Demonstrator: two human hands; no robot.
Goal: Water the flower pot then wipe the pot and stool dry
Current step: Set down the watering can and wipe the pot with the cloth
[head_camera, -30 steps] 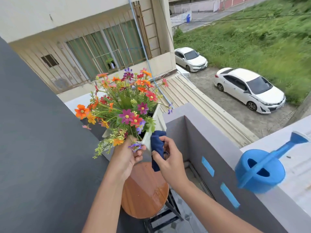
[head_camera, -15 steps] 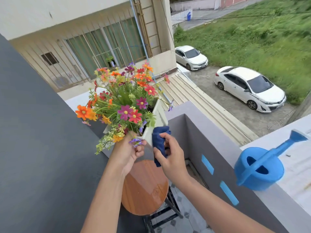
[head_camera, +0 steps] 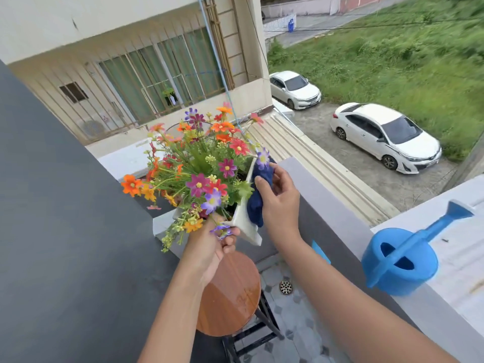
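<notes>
Balcony wall [head_camera: 327, 205]: grey parapet running along my right, its flat top carrying the watering can.
Stool [head_camera: 230, 294]: round wooden seat on a dark frame, directly below the lifted pot; the seat shows a wet sheen toward its right edge.
Flowers [head_camera: 199, 163]: a wide bunch of orange, red, pink and purple blooms on green stems, spilling out of the pot toward the left.
Watering can [head_camera: 400, 260]: blue plastic, sitting on the wall top well apart from my hands, spout pointing away to the upper right.
Flower pot [head_camera: 245, 221]: white, square-edged, held up in the air above the stool and tilted, not touching the seat.
My left hand [head_camera: 209, 244]: under the near corner of the pot, grip clamped on it, thumb over the rim among the low blooms.
My right hand [head_camera: 280, 197]: against the pot's right side, grip closed on the cloth with the fingers spread over it, pressing it to the white wall.
Cloth [head_camera: 255, 203]: dark blue, bunched between my right palm and the pot's side, reaching from near the rim down toward the lower corner.
Floor drain [head_camera: 286, 287]: small round grate in the tiled floor, just right of the stool.
</notes>
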